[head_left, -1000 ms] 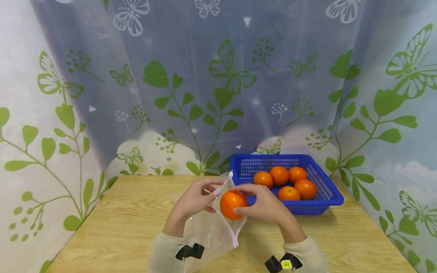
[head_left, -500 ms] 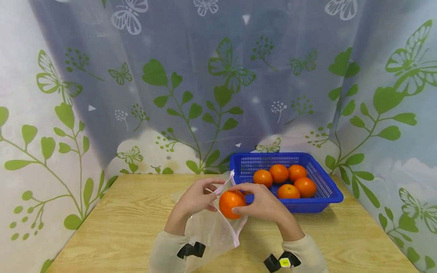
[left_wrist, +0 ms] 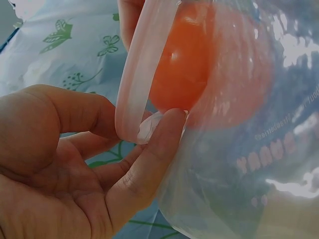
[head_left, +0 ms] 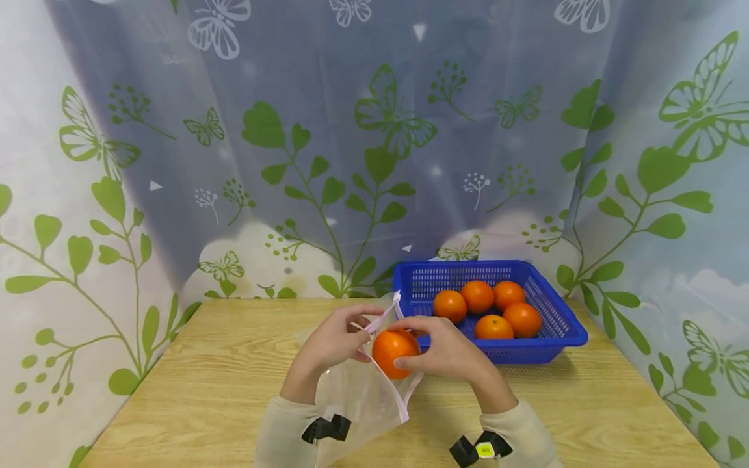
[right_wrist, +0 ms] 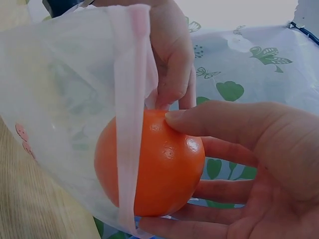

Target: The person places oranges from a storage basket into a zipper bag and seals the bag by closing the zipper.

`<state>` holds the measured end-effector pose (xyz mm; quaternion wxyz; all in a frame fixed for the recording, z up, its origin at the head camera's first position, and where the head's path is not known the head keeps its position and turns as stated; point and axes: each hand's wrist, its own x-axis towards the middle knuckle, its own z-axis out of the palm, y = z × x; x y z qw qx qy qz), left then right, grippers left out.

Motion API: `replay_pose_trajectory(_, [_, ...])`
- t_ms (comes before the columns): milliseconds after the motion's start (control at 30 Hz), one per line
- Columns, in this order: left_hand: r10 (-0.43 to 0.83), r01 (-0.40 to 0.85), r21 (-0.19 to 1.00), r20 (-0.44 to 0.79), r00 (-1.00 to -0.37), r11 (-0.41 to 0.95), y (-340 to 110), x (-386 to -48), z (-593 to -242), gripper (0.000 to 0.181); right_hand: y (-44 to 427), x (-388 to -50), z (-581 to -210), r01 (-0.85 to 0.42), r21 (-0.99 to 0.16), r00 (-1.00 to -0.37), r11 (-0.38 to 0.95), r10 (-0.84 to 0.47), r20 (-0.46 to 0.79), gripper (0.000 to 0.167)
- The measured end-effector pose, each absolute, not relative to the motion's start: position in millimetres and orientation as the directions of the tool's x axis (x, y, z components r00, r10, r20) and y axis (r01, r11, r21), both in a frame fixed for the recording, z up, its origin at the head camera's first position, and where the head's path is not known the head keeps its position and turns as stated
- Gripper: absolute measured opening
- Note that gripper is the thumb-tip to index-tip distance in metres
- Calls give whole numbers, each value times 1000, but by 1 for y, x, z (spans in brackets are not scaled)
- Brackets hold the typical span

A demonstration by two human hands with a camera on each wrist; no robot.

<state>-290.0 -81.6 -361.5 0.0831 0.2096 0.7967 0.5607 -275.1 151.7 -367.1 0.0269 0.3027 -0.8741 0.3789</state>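
An orange (head_left: 393, 354) sits partway inside the mouth of a clear zip bag (head_left: 357, 403) with a pale pink zip edge. My right hand (head_left: 447, 348) grips the orange from the right, thumb on one side and fingers on the other. With thumb and fingers, my left hand (head_left: 336, 335) pinches the bag's edge on the left of the mouth. In the right wrist view the zip edge (right_wrist: 129, 119) crosses in front of the orange (right_wrist: 169, 164). Through the film in the left wrist view, part of the orange (left_wrist: 182, 64) looks hazy.
A blue plastic basket (head_left: 544, 351) stands behind and right of the hands, holding several oranges (head_left: 494, 327). All of it rests on a wood-grain table (head_left: 234, 377). A curtain printed with leaves and butterflies (head_left: 328, 162) closes off the back and sides.
The orange and my right hand have shifted slightly left, further into the bag's mouth. My left hand keeps its pinch on the edge, nearly unmoved.
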Motion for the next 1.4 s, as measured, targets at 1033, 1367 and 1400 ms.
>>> replay_pose_trajectory(1033, [423, 243, 932, 113, -899, 268, -86, -287, -357, 44, 141, -277, -378, -613, -627, -740, 481, -629, 241, 43])
replay_pose_trajectory(1367, [420, 257, 932, 131, -898, 257, -88, -286, -355, 42, 137, -278, -380, -608, -645, -730, 463, -645, 226, 39])
replay_pose_trajectory(1400, [421, 259, 932, 134, -897, 255, -88, -286, -355, 42, 136, -278, -380, -606, -649, -729, 460, -647, 223, 39])
